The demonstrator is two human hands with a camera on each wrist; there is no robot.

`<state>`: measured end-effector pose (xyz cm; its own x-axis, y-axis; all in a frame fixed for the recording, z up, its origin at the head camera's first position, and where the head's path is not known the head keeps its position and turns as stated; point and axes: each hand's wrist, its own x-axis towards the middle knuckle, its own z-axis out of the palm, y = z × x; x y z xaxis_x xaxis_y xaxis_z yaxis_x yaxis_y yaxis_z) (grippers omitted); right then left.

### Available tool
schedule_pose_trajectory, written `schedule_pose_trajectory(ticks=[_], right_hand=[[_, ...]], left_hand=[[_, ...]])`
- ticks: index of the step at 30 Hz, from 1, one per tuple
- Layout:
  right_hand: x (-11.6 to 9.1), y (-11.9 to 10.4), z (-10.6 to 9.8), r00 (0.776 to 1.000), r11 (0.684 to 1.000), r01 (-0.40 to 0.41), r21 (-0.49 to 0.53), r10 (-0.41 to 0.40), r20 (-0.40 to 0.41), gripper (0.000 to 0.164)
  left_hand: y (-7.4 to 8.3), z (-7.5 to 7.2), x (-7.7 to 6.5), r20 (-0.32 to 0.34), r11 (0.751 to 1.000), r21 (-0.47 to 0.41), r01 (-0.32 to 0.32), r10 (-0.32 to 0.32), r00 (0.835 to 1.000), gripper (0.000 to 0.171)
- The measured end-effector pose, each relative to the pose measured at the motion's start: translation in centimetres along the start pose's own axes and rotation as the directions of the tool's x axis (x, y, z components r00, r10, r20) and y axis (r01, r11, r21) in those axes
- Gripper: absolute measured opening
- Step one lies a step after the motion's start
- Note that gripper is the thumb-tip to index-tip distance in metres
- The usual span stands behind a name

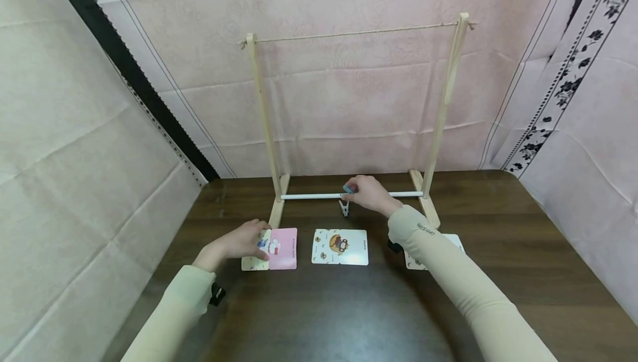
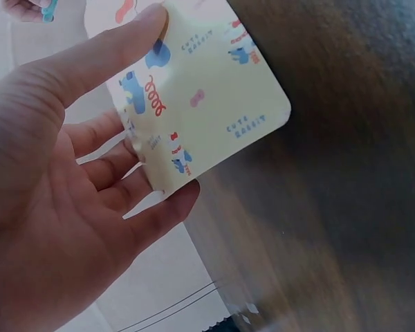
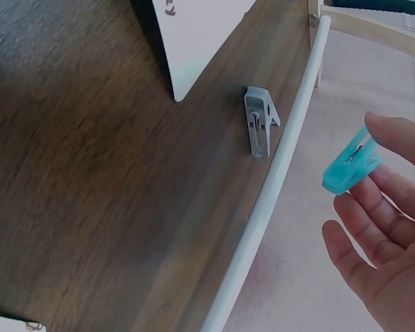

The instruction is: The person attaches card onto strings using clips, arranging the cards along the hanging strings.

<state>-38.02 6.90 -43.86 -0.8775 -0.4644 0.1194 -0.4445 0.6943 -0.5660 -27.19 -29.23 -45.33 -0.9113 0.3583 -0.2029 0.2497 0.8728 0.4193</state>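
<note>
My left hand (image 1: 241, 241) pinches a pink and yellow printed card (image 1: 284, 248), with the thumb on its face and the fingers at its left edge and underneath. In the left wrist view the card's cream part (image 2: 207, 90) shows small rabbit prints. Over the white rod, my right hand (image 1: 372, 194) holds a teal clothespin (image 3: 349, 166) between thumb and fingers. Just below that hand, a grey clothespin (image 3: 258, 123) lies on the table beside the rod. A white card (image 1: 340, 247) with a brown cartoon animal lies between the hands.
A wooden frame (image 1: 264, 107) stands at the table's back, with a string (image 1: 354, 34) across its top and a white rod (image 1: 311, 196) low between its feet. Another card (image 1: 454, 239) lies partly hidden under my right forearm. Cloth curtains surround the brown table (image 1: 319, 317).
</note>
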Motion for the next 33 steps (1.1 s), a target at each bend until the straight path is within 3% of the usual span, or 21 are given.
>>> schedule_pose_trajectory(ticks=[14, 22, 33], right_hand=[[-0.35, 0.51, -0.54, 1.000, 1.000, -0.004, 0.005, 0.004, -0.003, 0.038], [-0.44, 0.80, -0.45, 1.000, 1.000, -0.011, 0.013, 0.011, -0.008, 0.037], [-0.81, 0.58, -0.63, 1.000, 1.000, -0.010, 0.026, 0.010, -0.014, 0.035]], left_hand=[[0.32, -0.29, 0.06, -0.040, 0.998, 0.008, -0.061, 0.062, 0.997, 0.057], [0.20, -0.60, 0.20, -0.038, 0.990, 0.019, -0.143, 0.143, 0.989, 0.041], [0.60, -0.82, 0.45, -0.054, 0.990, -0.049, -0.133, 0.130, 0.990, 0.026]])
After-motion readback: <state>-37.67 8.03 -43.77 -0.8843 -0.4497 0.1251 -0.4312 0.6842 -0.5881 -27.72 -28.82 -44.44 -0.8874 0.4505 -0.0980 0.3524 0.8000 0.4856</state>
